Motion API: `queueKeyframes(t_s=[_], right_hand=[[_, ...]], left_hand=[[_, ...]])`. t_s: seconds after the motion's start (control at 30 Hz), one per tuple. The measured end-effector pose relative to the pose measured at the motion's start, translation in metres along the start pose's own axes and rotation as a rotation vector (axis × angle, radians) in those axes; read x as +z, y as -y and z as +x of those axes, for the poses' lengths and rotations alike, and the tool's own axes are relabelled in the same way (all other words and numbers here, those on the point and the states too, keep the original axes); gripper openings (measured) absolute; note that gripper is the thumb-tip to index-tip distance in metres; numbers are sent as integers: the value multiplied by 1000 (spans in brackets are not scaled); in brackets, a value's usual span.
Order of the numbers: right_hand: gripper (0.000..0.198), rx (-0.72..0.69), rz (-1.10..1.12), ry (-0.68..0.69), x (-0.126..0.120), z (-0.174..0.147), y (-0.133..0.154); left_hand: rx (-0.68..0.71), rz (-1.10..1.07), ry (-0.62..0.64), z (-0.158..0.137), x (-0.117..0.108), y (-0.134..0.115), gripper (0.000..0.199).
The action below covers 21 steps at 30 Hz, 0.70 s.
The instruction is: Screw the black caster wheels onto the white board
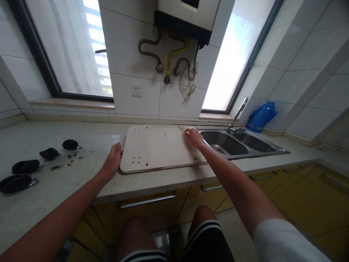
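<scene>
I found the white board between the desk's front and back edges, my left hand loosely open against it, my right hand gripping a slim tool.

- We saw white tiled walls with thin dark seams.
- Daylight reached us through two dark-framed windows: bright bands striped the left window, and the right window glowed almost white.
- Between them hung a heater, with bent pipes below and a white socket lower left.
- A pale counter ran beneath, with a double steel sink and tap set toward our right.
- Under it we had yellow cupboards with metal handles.
- Our floor was light.
</scene>
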State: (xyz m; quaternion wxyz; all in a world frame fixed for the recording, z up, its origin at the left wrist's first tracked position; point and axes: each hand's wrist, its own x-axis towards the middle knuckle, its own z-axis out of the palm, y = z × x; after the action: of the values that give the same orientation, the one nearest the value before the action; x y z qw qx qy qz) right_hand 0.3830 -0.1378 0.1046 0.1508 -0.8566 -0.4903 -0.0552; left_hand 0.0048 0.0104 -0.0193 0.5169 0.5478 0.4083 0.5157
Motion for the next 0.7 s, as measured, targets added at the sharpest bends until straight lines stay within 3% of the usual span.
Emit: queueKeyframes(t_s=[0.2,0.33,0.43,0.6,0.7], right_hand=[[44,-430,50,119,41,-13,152],[41,-777,62,205,57,-53,209],[40,-843,27,180,61,-76,205],[33,-678,-85,130,47,-102,146],[33,-835,-101,232,34,-134,111]], left_hand=[[-144,-113,-21,-8,6,-17,76],[-235,-331,-86,-4,5,-27,81],[-274,-430,-150,-1,3,-34,79],[-292,-423,-151,0,2,-37,75],[-265,-354,-137,1,2,-32,68]])
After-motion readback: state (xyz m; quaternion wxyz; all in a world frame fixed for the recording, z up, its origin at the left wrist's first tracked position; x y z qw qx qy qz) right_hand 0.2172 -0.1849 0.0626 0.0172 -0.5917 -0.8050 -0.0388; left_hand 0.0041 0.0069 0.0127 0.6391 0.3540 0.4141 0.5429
